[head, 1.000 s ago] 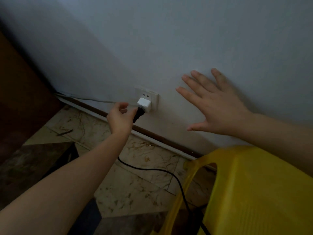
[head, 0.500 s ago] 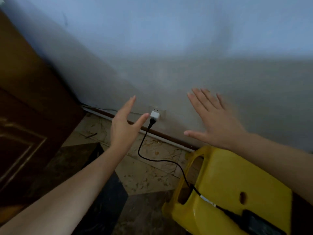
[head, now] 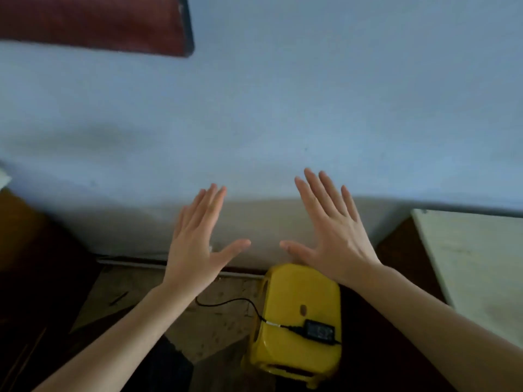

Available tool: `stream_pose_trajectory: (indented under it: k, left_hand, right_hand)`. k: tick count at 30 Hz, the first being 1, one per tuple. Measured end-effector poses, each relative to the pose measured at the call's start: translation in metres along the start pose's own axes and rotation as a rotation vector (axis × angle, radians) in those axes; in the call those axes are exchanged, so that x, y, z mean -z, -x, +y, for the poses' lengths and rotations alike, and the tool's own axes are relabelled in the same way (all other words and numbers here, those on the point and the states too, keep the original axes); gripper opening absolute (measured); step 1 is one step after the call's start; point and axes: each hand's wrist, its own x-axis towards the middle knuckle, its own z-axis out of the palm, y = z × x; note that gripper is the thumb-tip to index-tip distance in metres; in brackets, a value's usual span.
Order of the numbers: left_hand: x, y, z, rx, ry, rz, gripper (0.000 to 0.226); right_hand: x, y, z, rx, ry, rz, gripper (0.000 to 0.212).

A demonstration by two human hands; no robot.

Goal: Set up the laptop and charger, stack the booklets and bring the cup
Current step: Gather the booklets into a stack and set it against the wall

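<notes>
Both hands are raised in front of a pale blue wall (head: 283,123), palms turned away, fingers straight and spread, holding nothing. The left hand (head: 198,244) and the right hand (head: 331,239) hang side by side with an open gap between their thumbs. Whether the fingertips touch the wall cannot be told. Below them a yellow plastic stool (head: 285,287) stands on the tiled floor (head: 215,323), its far edge close to the skirting board (head: 135,260) at the foot of the wall. The charger (head: 319,331), a black brick, lies flat on the stool's top near its nearer right corner. The cable (head: 226,302) leaves the brick's left end, drops over the stool's left edge and curves across the floor until the left forearm hides it. The floor to the left of the stool is open between the stool and a dark wooden surface (head: 34,264) at the left edge. To the right, a pale tabletop (head: 475,264) juts in, with a narrow dark strip between its edge and the stool. A dark red panel (head: 93,21) with a black edge hangs high on the left. The brick carries a label patch, too blurred to read.
</notes>
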Motion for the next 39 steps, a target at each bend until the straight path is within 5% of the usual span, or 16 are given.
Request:
stream_pose_trajectory:
  k: [7, 18, 30, 39]
  left_hand:
    - [0.024, -0.058, 0.148, -0.36, 0.064, -0.014, 0.086]
    - [-0.007, -0.024, 0.355, -0.661, 0.125, -0.111, 0.086]
    - [-0.043, 0.125, 0.438, -0.603, -0.016, -0.052, 0.093]
    - [-0.011, 0.206, 0.439, -0.481, -0.097, -0.042, 0.094]
  right_hand:
    - [0.125, 0.099, 0.046, -0.376, 0.009, 0.24, 0.096]
    - [0.233, 0.28, 0.097, -0.641, 0.116, 0.402, 0.095]
    - [0.236, 0.447, 0.119, -0.565, 0.037, 0.324, 0.101]
    - [0.227, 0.486, 0.095, -0.446, -0.061, 0.228, 0.104]
